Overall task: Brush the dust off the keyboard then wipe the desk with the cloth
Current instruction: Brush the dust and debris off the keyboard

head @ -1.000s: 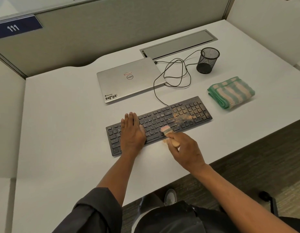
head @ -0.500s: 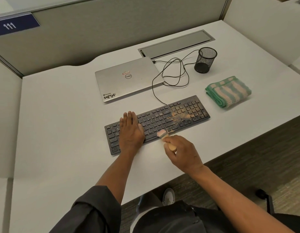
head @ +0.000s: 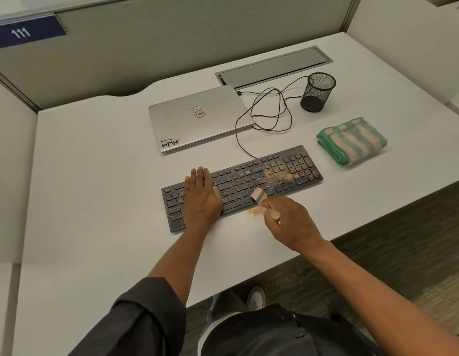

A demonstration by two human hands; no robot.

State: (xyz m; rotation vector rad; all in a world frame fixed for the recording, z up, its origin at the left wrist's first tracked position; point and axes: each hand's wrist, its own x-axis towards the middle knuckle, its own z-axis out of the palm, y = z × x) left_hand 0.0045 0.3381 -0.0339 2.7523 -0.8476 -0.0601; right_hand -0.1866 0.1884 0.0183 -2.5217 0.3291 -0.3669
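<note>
A black keyboard (head: 282, 173) lies on the white desk (head: 94, 188), with tan dust spread over its right half. My left hand (head: 201, 199) rests flat on the keyboard's left part, fingers straight. My right hand (head: 291, 222) grips the wooden handle of a small brush (head: 259, 196), whose pale bristles touch the keyboard's front edge. A small heap of tan dust (head: 255, 211) lies on the desk just in front of the keyboard, beside the brush. A folded green-striped cloth (head: 351, 141) sits to the right of the keyboard.
A shut silver laptop (head: 197, 116) lies behind the keyboard, with a looped black cable (head: 269, 114) running to it. A black mesh pen cup (head: 318, 92) stands at the back right, near a grey cable hatch (head: 274, 66). Partition walls enclose the desk.
My right hand has swept the brush toward me off the keyboard's front edge, and a small dust heap now shows on the desk. My left hand has stayed flat on the keys.
</note>
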